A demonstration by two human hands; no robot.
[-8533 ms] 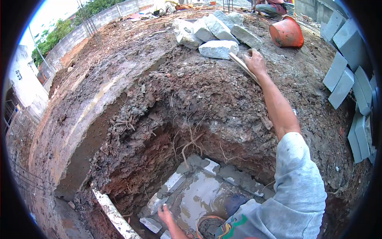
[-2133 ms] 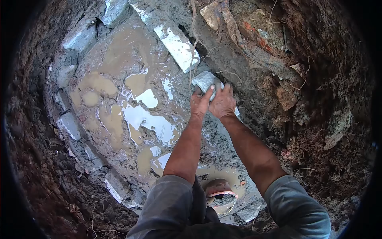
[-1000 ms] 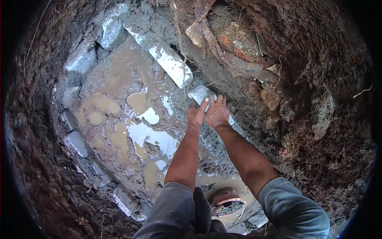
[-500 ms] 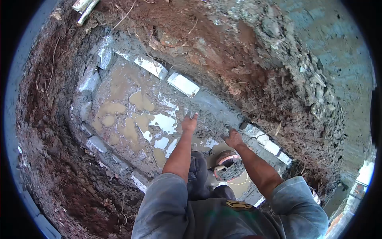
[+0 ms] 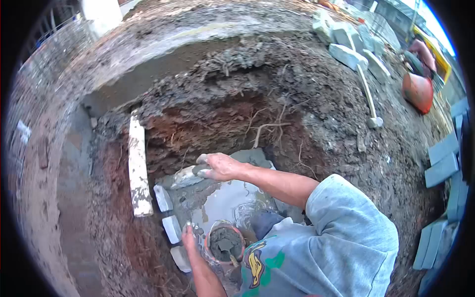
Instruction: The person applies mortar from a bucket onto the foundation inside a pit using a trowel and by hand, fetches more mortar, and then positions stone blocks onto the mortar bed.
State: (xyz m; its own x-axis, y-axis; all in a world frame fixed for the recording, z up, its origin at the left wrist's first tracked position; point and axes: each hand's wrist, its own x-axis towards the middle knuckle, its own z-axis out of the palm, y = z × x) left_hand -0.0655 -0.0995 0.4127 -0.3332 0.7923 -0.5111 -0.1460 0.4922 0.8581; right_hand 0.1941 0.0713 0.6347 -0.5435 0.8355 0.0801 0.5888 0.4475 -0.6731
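Observation:
My right hand (image 5: 220, 166) reaches across the pit to the stones along its far side. Its fingers are apart, and the tips are coated in grey mortar; I see no object in them. Below the hand lies a pale stone block (image 5: 184, 177) set in wet mortar. My left hand (image 5: 188, 236) is open, low beside the left row of blocks, close to a white block (image 5: 172, 229). Right of it stands a bucket (image 5: 208, 247) of grey mortar (image 5: 222, 238), with a tool handle (image 5: 233, 259) sticking out. Muddy water (image 5: 225, 200) covers part of the pit floor.
A pale, peeling log (image 5: 138, 166) leans against the left pit wall. Roots (image 5: 269, 126) stick out of the far wall. A long-handled hammer (image 5: 368, 96), piled stones (image 5: 348, 55), an orange bucket (image 5: 417, 92) and another person (image 5: 423, 55) are up right. Grey blocks (image 5: 442, 168) line the right edge.
My view has swung round and up, now showing ground beyond the pit. My right arm now stretches leftward across the pit; my left hand is low beside the blocks and bucket.

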